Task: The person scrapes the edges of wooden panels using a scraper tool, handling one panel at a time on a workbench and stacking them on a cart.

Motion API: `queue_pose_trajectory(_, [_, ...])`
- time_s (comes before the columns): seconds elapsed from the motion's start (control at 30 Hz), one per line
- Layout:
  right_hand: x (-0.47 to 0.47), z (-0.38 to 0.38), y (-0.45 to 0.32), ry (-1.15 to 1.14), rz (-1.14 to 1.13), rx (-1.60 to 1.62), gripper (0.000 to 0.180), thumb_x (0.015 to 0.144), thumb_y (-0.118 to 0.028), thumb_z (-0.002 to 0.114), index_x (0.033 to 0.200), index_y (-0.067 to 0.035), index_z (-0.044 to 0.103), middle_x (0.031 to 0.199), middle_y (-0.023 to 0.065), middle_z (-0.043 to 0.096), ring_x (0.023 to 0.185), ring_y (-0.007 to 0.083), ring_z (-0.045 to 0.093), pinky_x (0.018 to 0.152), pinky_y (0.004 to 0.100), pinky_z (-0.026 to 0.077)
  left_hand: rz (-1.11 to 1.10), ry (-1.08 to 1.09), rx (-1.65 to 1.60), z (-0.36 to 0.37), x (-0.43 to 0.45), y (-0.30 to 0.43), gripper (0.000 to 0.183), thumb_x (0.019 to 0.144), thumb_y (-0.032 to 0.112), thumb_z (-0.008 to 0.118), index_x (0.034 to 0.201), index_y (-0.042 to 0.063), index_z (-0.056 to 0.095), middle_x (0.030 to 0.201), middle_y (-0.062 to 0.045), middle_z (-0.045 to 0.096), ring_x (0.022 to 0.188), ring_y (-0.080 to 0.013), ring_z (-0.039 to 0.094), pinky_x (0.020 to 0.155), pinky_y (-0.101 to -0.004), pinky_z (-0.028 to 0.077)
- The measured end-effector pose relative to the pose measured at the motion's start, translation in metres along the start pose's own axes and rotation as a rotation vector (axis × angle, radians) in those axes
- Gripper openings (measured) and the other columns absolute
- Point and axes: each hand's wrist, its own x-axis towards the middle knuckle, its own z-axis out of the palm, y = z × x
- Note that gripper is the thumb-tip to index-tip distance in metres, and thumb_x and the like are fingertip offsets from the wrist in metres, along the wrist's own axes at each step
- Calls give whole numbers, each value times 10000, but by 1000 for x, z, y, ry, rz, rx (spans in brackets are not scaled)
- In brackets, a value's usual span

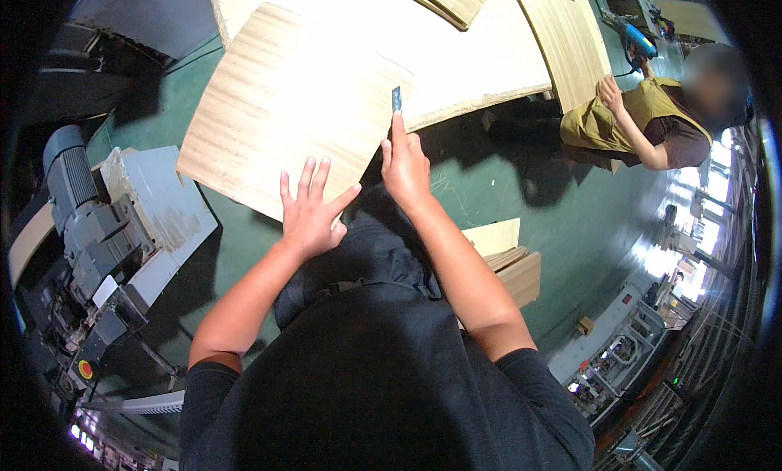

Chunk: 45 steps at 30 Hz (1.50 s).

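Observation:
A large sheet of wood-grained board (238, 104) lies before me on a brightly lit pale worktable (489, 58), its near edge jutting out towards my body. My left hand (310, 217) rests on the near part of this sheet with the fingers spread and nothing held. At the sheet's right edge, my right hand (406, 168) grips a narrow flat-bladed hand tool (396, 98). The index finger stretches along the tool and its handle is hidden in the fist. Glare washes out the middle of the sheet.
Stacked panels (455, 0) and another panel (568, 52) lie on the table. A co-worker (635, 116) stands at right, one hand at that panel, beside a blue power tool (638, 40). A motorised machine (79, 190) is left; offcuts (516, 272) are near my right elbow.

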Motion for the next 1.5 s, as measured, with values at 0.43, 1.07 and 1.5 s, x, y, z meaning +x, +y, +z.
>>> queue_pose_trajectory(0.43, [-13, 0, 25, -3, -114, -38, 637, 1070, -222, 616, 1664, -180, 387, 987, 219, 581, 794, 455, 673, 724, 567, 569, 13, 53, -23, 3, -1, -1, 803, 680, 272, 814, 1451, 435, 662, 1756, -226, 257, 1648, -432, 161, 1255, -756, 36])
queue_pose_trajectory(1.07, [-32, -14, 19, -112, -92, -16, 613, 1076, -213, 607, 1652, -182, 399, 1021, 212, 581, 781, 460, 674, 725, 570, 576, -21, 11, -12, 2, 0, 1, 803, 687, 272, 836, 1446, 467, 659, 1752, -203, 281, 1662, -405, 132, 1256, -759, 34])
queue_pose_trajectory(1.5, [10, -16, 36, -36, -145, -124, 572, 1065, -241, 606, 1617, -218, 457, 1000, 214, 611, 752, 468, 689, 693, 580, 584, -4, 24, -13, 4, -1, -2, 818, 658, 253, 837, 1432, 458, 669, 1744, -207, 291, 1652, -418, 158, 1252, -767, 49])
